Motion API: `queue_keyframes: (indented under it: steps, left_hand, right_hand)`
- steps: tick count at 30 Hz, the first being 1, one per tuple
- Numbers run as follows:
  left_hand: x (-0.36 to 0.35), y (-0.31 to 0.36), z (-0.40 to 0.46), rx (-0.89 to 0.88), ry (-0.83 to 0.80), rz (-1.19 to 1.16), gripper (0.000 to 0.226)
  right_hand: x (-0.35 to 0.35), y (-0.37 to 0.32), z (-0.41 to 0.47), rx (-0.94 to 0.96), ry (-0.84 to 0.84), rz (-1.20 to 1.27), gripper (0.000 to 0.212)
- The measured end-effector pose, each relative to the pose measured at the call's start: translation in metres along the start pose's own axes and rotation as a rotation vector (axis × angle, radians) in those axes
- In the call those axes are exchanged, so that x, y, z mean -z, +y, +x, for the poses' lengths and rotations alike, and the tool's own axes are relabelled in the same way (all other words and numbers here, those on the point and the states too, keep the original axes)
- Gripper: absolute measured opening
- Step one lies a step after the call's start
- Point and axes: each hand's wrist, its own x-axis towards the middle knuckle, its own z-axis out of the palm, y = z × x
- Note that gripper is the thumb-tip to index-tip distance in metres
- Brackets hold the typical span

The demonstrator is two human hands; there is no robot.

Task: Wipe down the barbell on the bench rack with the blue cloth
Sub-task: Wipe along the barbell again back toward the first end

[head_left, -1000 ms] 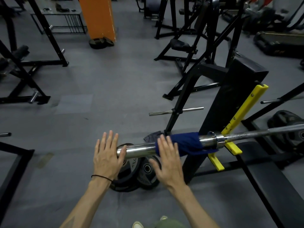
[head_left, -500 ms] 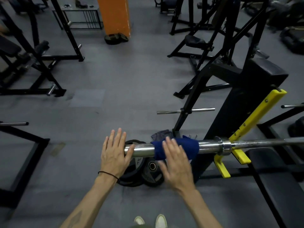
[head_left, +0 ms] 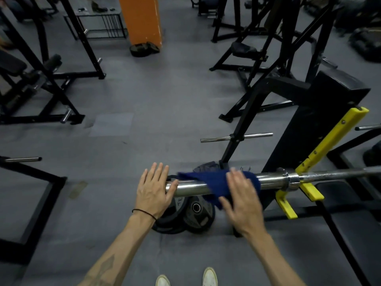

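Two hands: both are at the near-left end of the barbell [head_left: 274, 178], over its chrome sleeve [head_left: 191, 187].
Left hand [head_left: 153, 191]: fingers straight and together, palm flat against the end of the sleeve; it holds nothing.
Right hand [head_left: 240, 200]: blurred by motion; fingers look extended and lie on the blue cloth [head_left: 214, 182], pressing it on the sleeve. I see no curl around the bar.
Cloth place: draped over the sleeve, between the left hand and the collar, with one corner hanging below the bar on the near side.
Barbell place: it rests in the yellow hooks [head_left: 309, 188] of the bench rack [head_left: 305, 129], above the weight plates [head_left: 191, 213] on the floor.
Long axis: the bar runs left to right across the scene, nearly level; the sleeve end points left and the thin shaft goes out of view at the right.
How the bar will handle: I judge it heavy and stiff, and the polished sleeve smooth, so it may turn in the hooks; a hand on the end can steady it.
How the cloth will handle: soft and light, it slides easily; better to wrap it around the sleeve and press from the top.
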Motion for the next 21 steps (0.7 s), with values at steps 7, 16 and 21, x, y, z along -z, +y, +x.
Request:
queue_keyframes:
  steps: [7, 16, 21]
  left_hand:
    - [0.002, -0.006, 0.023, 0.024, -0.100, -0.077, 0.083]
    - [-0.002, -0.019, -0.010, -0.039, 0.013, -0.104, 0.073]
    - [-0.004, -0.017, -0.006, -0.014, 0.030, -0.144, 0.071]
  right_hand:
    - [-0.014, -0.063, 0.009, -0.300, 0.116, 0.167, 0.075]
    - [0.003, -0.011, -0.006, -0.296, 0.129, 0.045, 0.068]
    - [-0.024, -0.089, 0.001, -0.163, 0.055, 0.188, 0.071]
